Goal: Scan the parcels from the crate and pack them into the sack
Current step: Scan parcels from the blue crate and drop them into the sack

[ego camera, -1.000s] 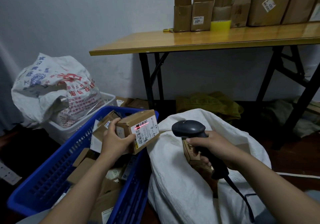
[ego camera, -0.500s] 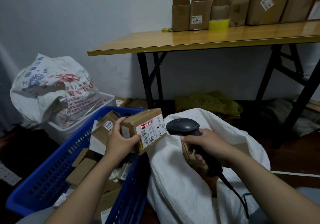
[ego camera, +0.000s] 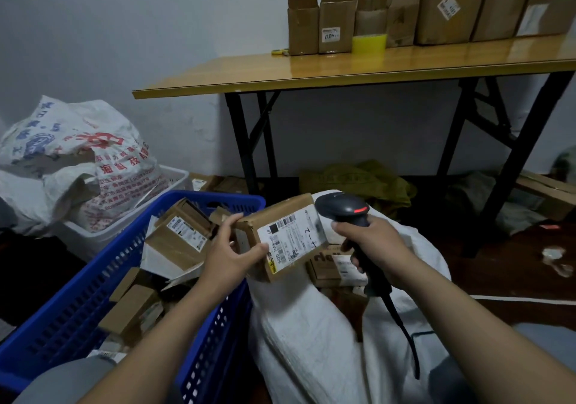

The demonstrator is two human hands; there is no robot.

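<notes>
Parcel (ego camera: 290, 238) being pinched between thumb and fingers of left grip (ego camera: 227, 254), over sack (ego camera: 311, 341) edge beside crate (ego camera: 93, 294), scanner (ego camera: 343, 208) being clasped by curled right grip (ego camera: 371, 241), just beside parcel.

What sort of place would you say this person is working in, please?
Probably a small courier or parcel-sorting room: a blue crate of labelled parcels, a barcode scanner in the right hand, and a white sack beside the crate.
</notes>
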